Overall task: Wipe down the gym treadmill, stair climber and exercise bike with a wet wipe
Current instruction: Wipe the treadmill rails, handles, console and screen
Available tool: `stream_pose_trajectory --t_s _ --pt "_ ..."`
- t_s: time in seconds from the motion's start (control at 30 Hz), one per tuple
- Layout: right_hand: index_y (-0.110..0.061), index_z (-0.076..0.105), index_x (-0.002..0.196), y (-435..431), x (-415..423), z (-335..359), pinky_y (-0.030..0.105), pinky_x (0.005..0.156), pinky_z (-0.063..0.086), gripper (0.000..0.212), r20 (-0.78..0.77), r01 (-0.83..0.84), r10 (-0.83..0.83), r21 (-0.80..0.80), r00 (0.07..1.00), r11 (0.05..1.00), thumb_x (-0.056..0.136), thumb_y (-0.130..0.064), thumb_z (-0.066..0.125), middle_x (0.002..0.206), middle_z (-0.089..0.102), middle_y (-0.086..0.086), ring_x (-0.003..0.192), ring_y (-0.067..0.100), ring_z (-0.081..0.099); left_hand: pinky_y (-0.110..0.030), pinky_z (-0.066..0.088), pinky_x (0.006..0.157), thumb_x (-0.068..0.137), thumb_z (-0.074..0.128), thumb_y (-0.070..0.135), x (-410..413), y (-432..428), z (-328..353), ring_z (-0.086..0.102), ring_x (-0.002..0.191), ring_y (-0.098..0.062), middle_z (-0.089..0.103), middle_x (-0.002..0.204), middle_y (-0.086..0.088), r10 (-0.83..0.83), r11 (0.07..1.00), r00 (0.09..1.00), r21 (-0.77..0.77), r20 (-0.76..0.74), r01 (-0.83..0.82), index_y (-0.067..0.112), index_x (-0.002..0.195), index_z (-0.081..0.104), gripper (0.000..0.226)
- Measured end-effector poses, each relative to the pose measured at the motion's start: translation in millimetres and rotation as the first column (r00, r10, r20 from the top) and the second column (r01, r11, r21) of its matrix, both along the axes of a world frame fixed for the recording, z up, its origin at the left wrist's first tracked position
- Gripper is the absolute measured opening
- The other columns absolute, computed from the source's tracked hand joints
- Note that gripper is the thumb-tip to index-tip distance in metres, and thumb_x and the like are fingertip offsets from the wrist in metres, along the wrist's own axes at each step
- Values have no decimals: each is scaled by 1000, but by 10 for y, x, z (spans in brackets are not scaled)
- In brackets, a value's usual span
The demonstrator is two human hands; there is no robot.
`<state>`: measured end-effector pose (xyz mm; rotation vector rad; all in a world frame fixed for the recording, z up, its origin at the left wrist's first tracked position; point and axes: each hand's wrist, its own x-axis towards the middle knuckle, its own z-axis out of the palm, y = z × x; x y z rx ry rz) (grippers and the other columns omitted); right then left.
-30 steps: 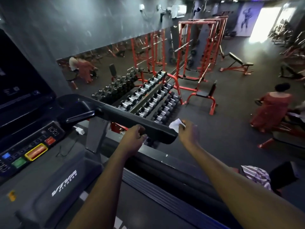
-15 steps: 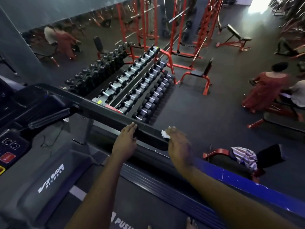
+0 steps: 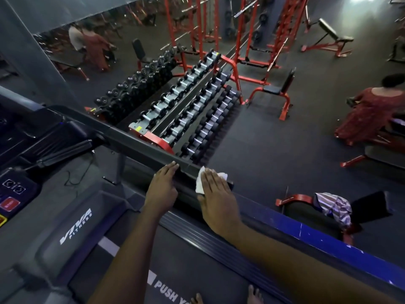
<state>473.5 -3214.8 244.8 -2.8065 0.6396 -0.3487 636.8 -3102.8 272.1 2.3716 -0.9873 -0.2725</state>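
Right grip (image 3: 215, 198): spread flat, fingers (image 3: 211, 179) straight & close together. It presses the wet wipe (image 3: 199, 184) onto the handrail (image 3: 140, 143) near the rail's free end. No pinch; pressure alone holds the wipe. White shows on both sides of the fingers, bunched; the rest is under the hand.

Left grip (image 3: 163, 190): also flat, fingers straight, resting on the same rail just beside the wipe. It holds nothing; can't tell if it touches the wipe's edge.

Handling, my read:
- Wipe is v. light, limp & damp. It'll prob. fold, roll or slip out from under a flat palm if dragged fast.
- Pinching one edge w/ thumb while the palm rides on top should keep it put.
- Rail looks stiff, fixed & smooth, so the wipe should glide.
- Rail's slanted side face & underside likely need a wrap-round hold, not a flat press.
- Nothing fragile here.

Outward: the rail is part of the treadmill (image 3: 72, 229); its console (image 3: 13, 194) is at far left. Past the rail, well apart on the floor, are a dumbbell rack (image 3: 186, 110) & a striped cloth (image 3: 333, 207). Stair climber & bike: can't pick them out.
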Motion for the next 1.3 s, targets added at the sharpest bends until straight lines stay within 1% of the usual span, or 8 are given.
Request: stream_pose_trajectory --t_s 0.13,0.33,0.47,0.67,0.8,0.93,1.07,1.3 --pt "-9 11 162 -11 -295 -157 43 126 18 75 -16 3 -3 -38 1000 999 100 -39 40 169 12 10 157 22 8 -48 27 122 82 46 -15 -12 -11 -42 32 148 -20 40 159 0 26 999 1000 -32 -15 -26 14 149 48 74" --pt "-7 10 162 -35 472 113 43 128 9 72 -81 -42 46 55 996 998 105 -43 35 169 14 12 156 26 11 -45 29 122 75 42 -19 33 14 11 34 148 -17 39 160 1 8 1000 998 -10 -56 -9 16 150 49 83" --pt "-7 9 162 -76 170 35 45 126 17 74 -81 -36 35 -13 996 999 103 -44 36 169 15 12 156 27 15 -46 30 121 75 41 -20 57 -4 43 36 146 -14 40 159 6 38 999 998 -8 -59 -39 20 148 52 84" --pt "-3 13 160 -89 -151 -121 46 126 16 77 -67 67 -70 -36 995 997 100 -49 24 168 16 16 155 29 17 -35 35 118 77 40 -19 -12 -55 85 37 145 -16 42 157 6 67 998 997 -11 -35 -68 18 147 53 81" --pt "-1 11 160 25 469 80 44 127 8 78 -64 -67 69 40 996 997 103 -47 38 168 12 19 156 30 11 -18 27 115 79 43 -19 36 -2 138 34 147 -10 32 163 10 18 999 997 52 -72 -14 19 152 46 82" --pt "-2 6 161 81 399 99 44 128 6 79 -92 -64 67 29 994 997 103 -46 38 169 5 16 157 27 3 -28 27 121 86 53 -14 193 100 122 28 151 -14 28 165 1 40 996 998 80 -38 -37 14 156 38 77" --pt "-2 5 161 173 216 -20 45 127 6 85 -63 65 -65 1 996 998 100 -49 41 169 5 16 157 29 6 -31 21 124 94 44 -10 580 127 139 24 152 -20 28 165 -4 22 995 999 99 41 -26 11 156 35 66" --pt "0 2 160 561 1397 119 48 127 -1 83 -83 100 -97 36 992 994 103 -49 37 169 -1 18 157 31 -4 -34 17 125 92 47 -8 1458 267 124 20 154 -23 26 166 -7 -169 971 982 184 79 152 8 157 33 68"
